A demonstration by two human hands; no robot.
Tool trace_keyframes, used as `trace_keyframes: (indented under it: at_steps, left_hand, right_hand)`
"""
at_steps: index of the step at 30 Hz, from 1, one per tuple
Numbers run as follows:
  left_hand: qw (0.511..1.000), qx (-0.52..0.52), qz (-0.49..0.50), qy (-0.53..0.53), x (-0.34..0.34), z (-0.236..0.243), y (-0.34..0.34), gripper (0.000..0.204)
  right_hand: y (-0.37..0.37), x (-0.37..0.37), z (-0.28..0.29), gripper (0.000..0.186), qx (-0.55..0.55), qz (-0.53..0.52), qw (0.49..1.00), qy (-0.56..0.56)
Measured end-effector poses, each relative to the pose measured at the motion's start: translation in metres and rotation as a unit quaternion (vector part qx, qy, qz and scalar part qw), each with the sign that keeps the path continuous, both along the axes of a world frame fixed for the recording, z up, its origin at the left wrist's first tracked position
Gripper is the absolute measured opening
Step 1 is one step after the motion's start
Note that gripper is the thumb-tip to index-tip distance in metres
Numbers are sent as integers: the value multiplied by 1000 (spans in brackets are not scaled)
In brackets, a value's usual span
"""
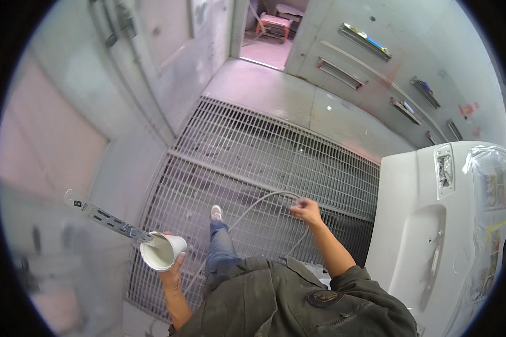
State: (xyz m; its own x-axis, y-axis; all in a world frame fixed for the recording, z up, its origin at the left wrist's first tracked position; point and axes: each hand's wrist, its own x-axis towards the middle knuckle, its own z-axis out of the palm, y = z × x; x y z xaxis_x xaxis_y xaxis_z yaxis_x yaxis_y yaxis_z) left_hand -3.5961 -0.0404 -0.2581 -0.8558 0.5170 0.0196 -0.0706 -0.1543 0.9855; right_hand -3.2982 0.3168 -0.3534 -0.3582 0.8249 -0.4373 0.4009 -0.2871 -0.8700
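Observation:
My left hand [173,271] is wrapped round a white cup [177,245] from below and its right side. Pale paint [159,254] shows inside the tilted cup. A long flat mixing stick [109,219], marked with dark bars, stands in the paint and leans out over the rim to the left. Over the floor grating, my right hand [306,211] is closed on a thin grey hose [267,196]. The hose arcs from my fingers down to the left, and another stretch hangs below the hand.
Metal floor grating [230,160] lies underfoot. At right stands a white vehicle tailgate [405,208] with plastic-covered glass [492,174]. Slotted wall trays [365,42] hold small items. Beyond a doorway [267,48] at the far end is a red stool [274,22]. A grey wall [135,135] rises on the left.

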Motion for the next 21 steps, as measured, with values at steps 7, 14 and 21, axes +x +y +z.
trace_keyframes:
  at_steps: [7, 14, 21]
  left_hand:
    - [989, -27, -143, 41, -186, 33, 262, 86]
    - [969, -1, -234, 75, -312, 26, 562, 85]
    - [966, 70, -247, -40, -373, 28, 852, 89]
  right_hand:
    - [44, 164, -80, 59, -142, -473, 859, -131]
    - [145, 69, -116, 96, -226, -625, 747, -1]
    - [535, -159, -87, 109, -215, -476, 838, 156]
